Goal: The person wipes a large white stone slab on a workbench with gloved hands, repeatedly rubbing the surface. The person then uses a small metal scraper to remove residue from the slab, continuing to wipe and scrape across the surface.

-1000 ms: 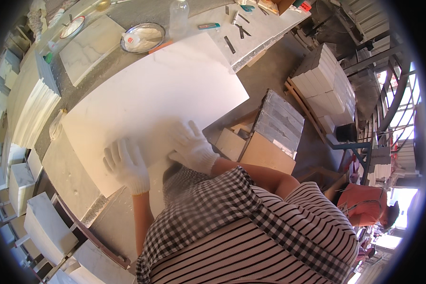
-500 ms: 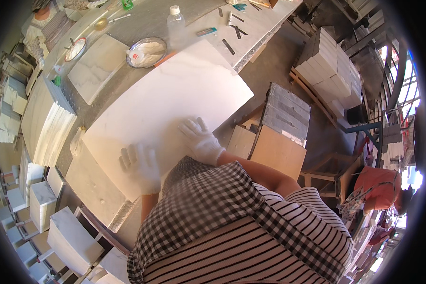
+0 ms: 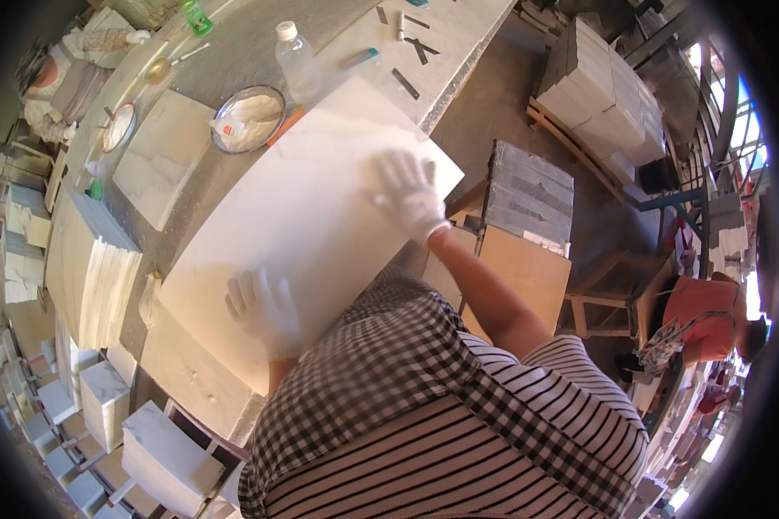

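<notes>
A long grey workbench (image 3: 234, 65) curves from the upper right of the frame down to the lower left. On it, filling the middle of the frame, lies a large white marble slab (image 3: 303, 216), flat, with one corner near the upper centre and another toward the lower left.

At the left edge a stack of pale slabs (image 3: 91, 268) stands just beside the big slab. A smaller veined marble tile (image 3: 160, 156) lies flat in the upper left. Right of centre, below the bench edge, a stack of grey tiles (image 3: 528, 195) sits on a brown box (image 3: 519, 277), and white blocks (image 3: 606, 95) are piled in the upper right.

Near the slab's upper edge sits a round metal bowl of white powder (image 3: 251, 117), with a clear plastic bottle (image 3: 296, 60) just beside it.

Both hands wear white gloves. The right hand (image 3: 407, 195) lies flat on the slab near its right edge, fingers spread and loose, gripping nothing. The left hand (image 3: 264, 307) rests flat on the slab's lower part, close to the body, fingers likewise spread and clasping nothing.
</notes>
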{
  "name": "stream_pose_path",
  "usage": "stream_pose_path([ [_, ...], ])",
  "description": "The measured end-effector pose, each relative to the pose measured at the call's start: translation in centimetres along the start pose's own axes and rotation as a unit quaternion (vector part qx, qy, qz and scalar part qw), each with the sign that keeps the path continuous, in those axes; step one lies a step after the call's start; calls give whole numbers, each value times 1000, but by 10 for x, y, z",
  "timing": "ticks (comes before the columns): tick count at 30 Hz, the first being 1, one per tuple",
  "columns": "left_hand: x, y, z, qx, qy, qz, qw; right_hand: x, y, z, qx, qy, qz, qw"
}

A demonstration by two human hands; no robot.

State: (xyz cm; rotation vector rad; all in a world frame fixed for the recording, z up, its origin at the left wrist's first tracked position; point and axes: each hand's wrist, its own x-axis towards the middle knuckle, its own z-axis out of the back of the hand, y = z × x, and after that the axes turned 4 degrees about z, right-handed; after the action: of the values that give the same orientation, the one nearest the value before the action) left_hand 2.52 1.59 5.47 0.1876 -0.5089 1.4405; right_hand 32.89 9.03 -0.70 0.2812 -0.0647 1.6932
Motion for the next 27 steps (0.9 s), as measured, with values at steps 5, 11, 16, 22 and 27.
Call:
stream_pose_path([
  [5, 9, -3, -10, 36, -23, -19, 999, 7, -79, 0, -45, 41, -164, 985],
  [11, 16, -16, -10, -32, 91, 4, 995, -24, -140, -6, -15, -43, -345, 937],
  [16, 17, -30, -24, 56, 102, -8, 993, -63, -59, -2, -75, -60, -196, 976],
  [22, 27, -39, -34, 44, 145, -31, 988, -66, 8, 19, 27, 93, -11, 995],
  [27, 25, -48, -34, 32, 133, -55, 989, -47, -45, 24, 10, 45, -166, 985],
])
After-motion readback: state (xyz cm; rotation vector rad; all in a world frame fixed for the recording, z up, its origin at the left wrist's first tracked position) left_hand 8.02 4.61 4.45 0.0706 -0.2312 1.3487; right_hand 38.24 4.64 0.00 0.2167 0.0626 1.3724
